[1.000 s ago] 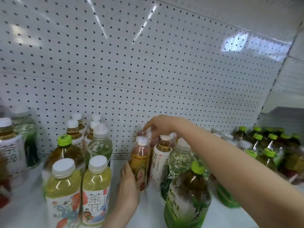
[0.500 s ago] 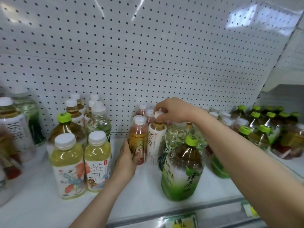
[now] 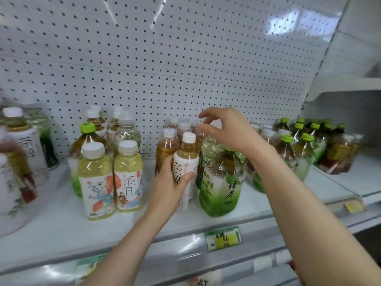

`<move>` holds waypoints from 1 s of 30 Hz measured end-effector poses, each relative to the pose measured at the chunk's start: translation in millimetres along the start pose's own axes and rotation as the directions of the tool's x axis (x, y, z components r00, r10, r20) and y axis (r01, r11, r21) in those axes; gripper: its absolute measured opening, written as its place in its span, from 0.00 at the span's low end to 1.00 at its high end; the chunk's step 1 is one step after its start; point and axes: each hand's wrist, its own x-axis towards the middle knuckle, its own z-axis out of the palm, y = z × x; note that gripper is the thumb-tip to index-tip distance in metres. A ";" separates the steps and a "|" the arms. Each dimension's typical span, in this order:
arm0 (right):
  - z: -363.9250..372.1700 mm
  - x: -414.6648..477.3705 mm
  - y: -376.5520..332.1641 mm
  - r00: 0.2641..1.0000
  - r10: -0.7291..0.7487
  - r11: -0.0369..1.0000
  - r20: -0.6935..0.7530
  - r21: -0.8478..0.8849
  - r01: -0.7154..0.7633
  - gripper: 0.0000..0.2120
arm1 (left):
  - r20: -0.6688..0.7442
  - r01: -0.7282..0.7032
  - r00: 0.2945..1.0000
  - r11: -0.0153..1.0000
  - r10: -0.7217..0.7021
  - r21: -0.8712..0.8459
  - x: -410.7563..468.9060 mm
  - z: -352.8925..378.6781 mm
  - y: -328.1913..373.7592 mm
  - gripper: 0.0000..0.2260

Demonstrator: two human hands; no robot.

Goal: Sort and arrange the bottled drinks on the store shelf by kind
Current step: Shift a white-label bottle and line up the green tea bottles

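My left hand point(image 3: 172, 183) grips the white-labelled tea bottle point(image 3: 186, 162) with a white cap at the shelf's middle front. Just behind and left of it stands an amber bottle point(image 3: 166, 148), with more white-capped bottles behind. My right hand point(image 3: 225, 129) hovers above the bottles with fingers apart, holding nothing, over the top of a large green tea bottle point(image 3: 221, 182). Two pale yellow tea bottles point(image 3: 109, 172) with white caps stand at the left front.
A white pegboard wall point(image 3: 165, 58) backs the white shelf point(image 3: 61, 223). Large bottles crowd the far left point(image 3: 22, 153). Several green-capped bottles point(image 3: 303, 145) and red-labelled ones fill the right. A price tag point(image 3: 223, 238) sits on the shelf's front rail.
My right hand let go of the white-labelled bottle's cap and rose, fingers spread. My left hand moved from the amber bottle onto the white-labelled bottle, which came forward.
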 end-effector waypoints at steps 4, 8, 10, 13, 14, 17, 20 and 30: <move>5.6 -50.2 16.3 0.955 0.269 0.963 -0.125 0.005 -0.271 0.29 | 0.013 -0.002 1.000 1.000 0.002 -0.013 -4.6 -5.5 2.2 0.28; 32.7 -89.7 22.2 0.875 0.484 0.849 0.021 0.229 -0.476 0.41 | 0.025 0.001 1.000 1.000 -0.001 -0.012 -14.1 -12.6 -0.1 0.28; 53.3 -101.6 17.8 0.843 0.538 0.797 0.026 0.308 -0.519 0.50 | 0.035 0.023 0.999 0.999 -0.021 -0.032 -17.5 -16.7 0.7 0.30; 80.9 -112.6 8.8 0.786 0.613 0.748 -0.081 0.380 -0.544 0.56 | 0.035 0.044 0.998 0.998 -0.043 -0.039 -18.9 -19.1 1.2 0.32; 86.0 -113.4 7.9 0.768 0.629 0.741 -0.119 0.391 -0.546 0.55 | 0.042 0.042 0.998 0.999 -0.040 -0.032 -19.1 -19.1 0.3 0.33; 88.9 -113.4 8.7 0.751 0.640 0.740 -0.162 0.394 -0.545 0.53 | 0.060 0.050 0.997 0.998 -0.047 -0.042 -22.3 -19.4 -2.3 0.35; 76.6 -118.3 12.5 0.727 0.656 0.725 -0.202 0.436 -0.533 0.51 | 0.029 0.057 0.998 0.992 -0.054 -0.109 -25.4 -23.4 7.3 0.32; -19.9 -170.8 76.8 0.686 0.658 0.736 -0.312 0.459 -0.497 0.48 | 0.086 0.026 0.996 0.942 0.004 -0.335 -24.4 30.2 81.7 0.21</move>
